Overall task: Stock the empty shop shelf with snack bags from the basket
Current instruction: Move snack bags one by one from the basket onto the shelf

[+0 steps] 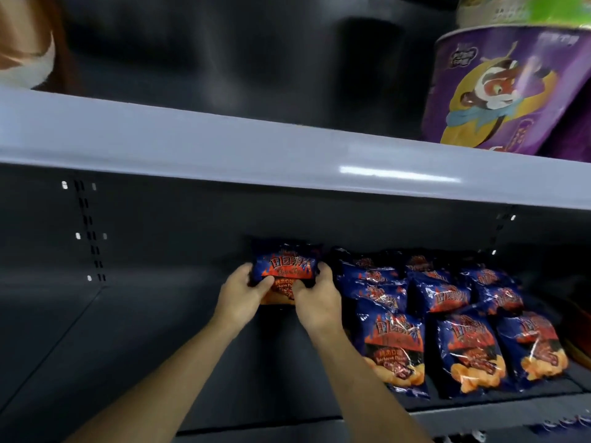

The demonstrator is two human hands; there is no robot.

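Head camera: I see the left hand [241,294] and right hand [316,298] both gripping one blue snack bag [286,266] deep inside the dark shelf [128,346], just left of stocked bags [447,318].

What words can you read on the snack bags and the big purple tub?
"Barbecue Flavor": on the front snack bag; its Chinese characters are too blurred.
The held snack bag, gripped by left hand and right hand: lettering blurred, partly covered.
The purple tub: writing too blurred to read.
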